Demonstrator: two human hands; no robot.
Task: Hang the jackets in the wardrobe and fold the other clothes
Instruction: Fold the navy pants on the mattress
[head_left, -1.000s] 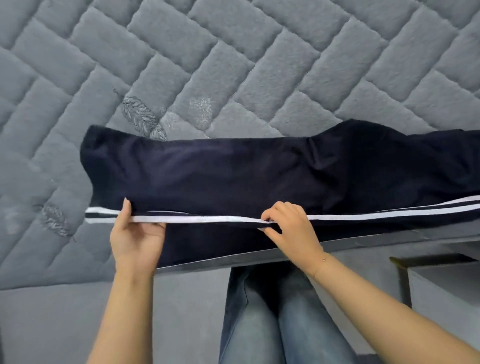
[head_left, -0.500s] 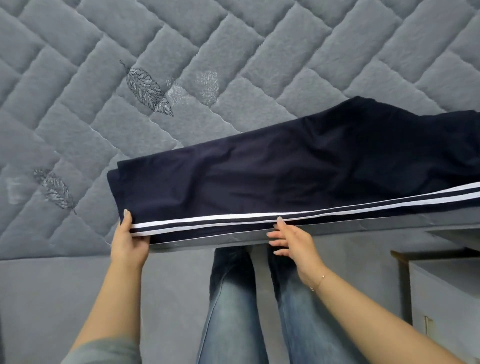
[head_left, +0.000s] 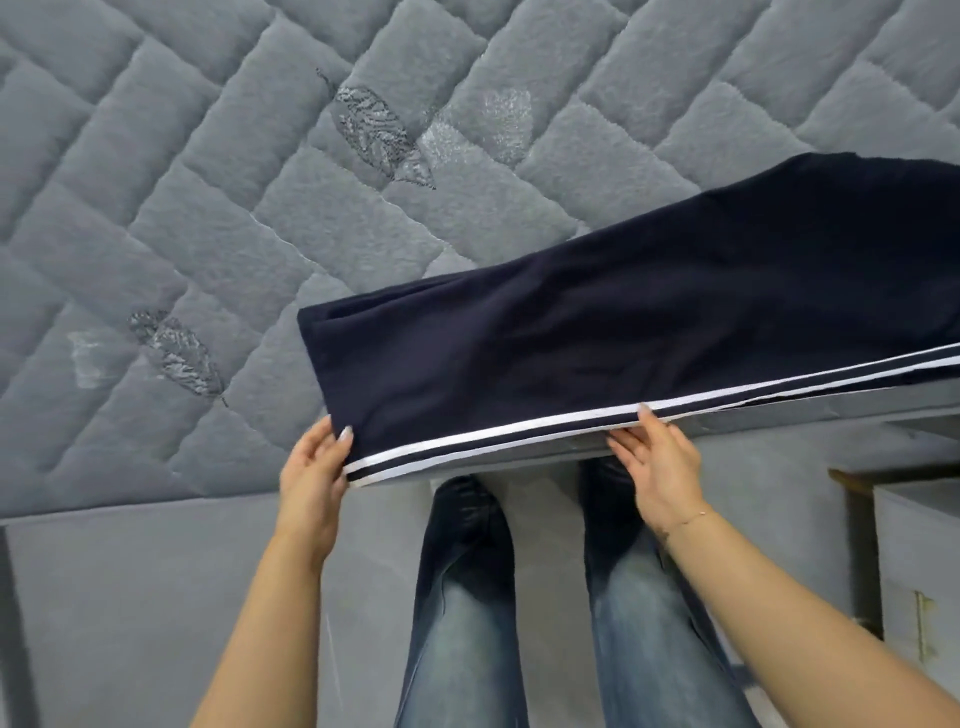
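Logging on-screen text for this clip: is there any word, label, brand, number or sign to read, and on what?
None can be read.
Navy trousers: only white stripes along the side, no label or logo in view.
Grey quilted bedspread: embroidered leaf motifs, no lettering.
Cabinet at right: no text visible.

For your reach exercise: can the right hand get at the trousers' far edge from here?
Probably yes: the right hand rests at the striped near edge of the trousers, which lie flat with nothing on them.
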